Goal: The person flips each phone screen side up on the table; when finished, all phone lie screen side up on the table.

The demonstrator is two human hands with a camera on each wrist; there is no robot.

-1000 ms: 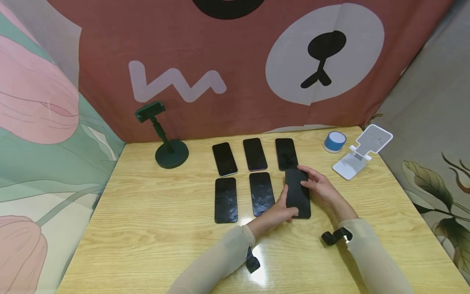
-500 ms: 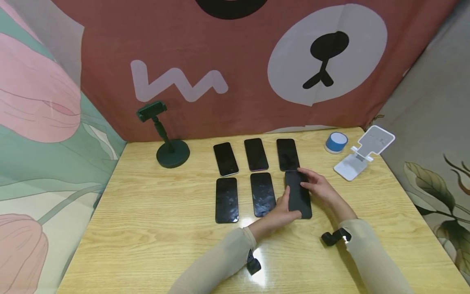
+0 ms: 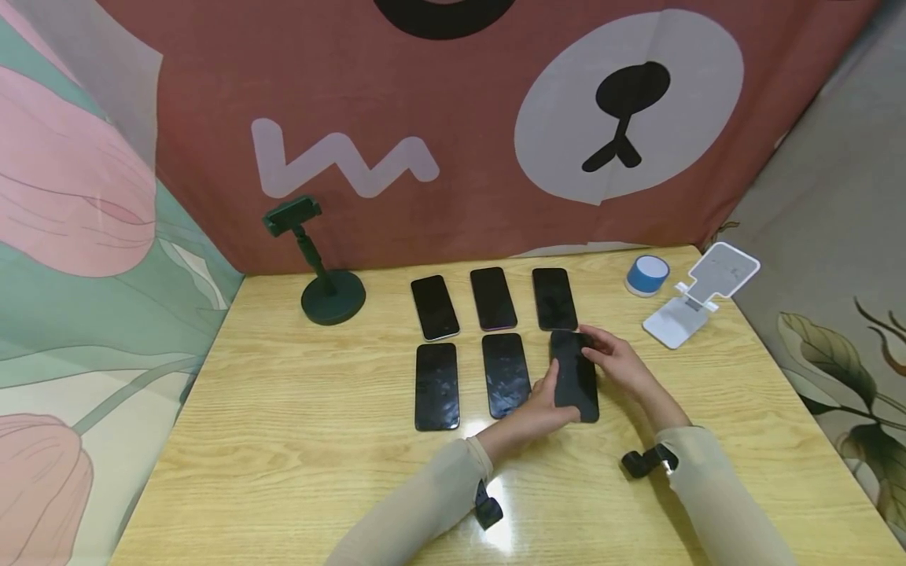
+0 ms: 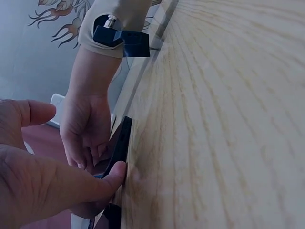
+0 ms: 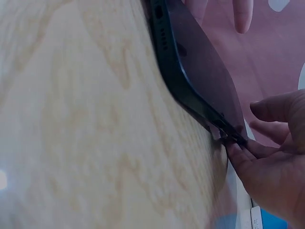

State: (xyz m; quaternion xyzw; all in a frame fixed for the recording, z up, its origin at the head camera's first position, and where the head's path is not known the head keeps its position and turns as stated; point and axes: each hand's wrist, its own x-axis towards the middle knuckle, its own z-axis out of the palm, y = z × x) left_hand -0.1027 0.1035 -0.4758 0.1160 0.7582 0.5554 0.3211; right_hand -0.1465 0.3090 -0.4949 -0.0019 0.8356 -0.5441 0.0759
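Observation:
Near the table's right-centre lies a black smartphone (image 3: pixel 576 381), screen up, the nearest of the right-hand column. My left hand (image 3: pixel 541 401) holds its lower left corner, with the thumb at the near edge and a finger along the left side. On the upper right side, my right hand (image 3: pixel 617 363) grips the edge and far corner with fingertips and thumb. The left wrist view shows the thumb (image 4: pixel 114 176) against the phone's edge. In the right wrist view the smartphone (image 5: pixel 205 76) lies low over the wood, its port edge toward the camera; some fingers are hidden.
Several more phones lie in two rows, including one just beyond (image 3: pixel 555 299) and one to the left (image 3: pixel 506 374). A dark green phone stand (image 3: pixel 333 297) is at the back left. A blue-and-white cylinder (image 3: pixel 647 277) and a white folding stand (image 3: pixel 675 321) stand at right.
The held smartphone has come down slightly toward me, off the far phone's near end, and now lies lined up below it. My left thumb has slid from its face to its near edge.

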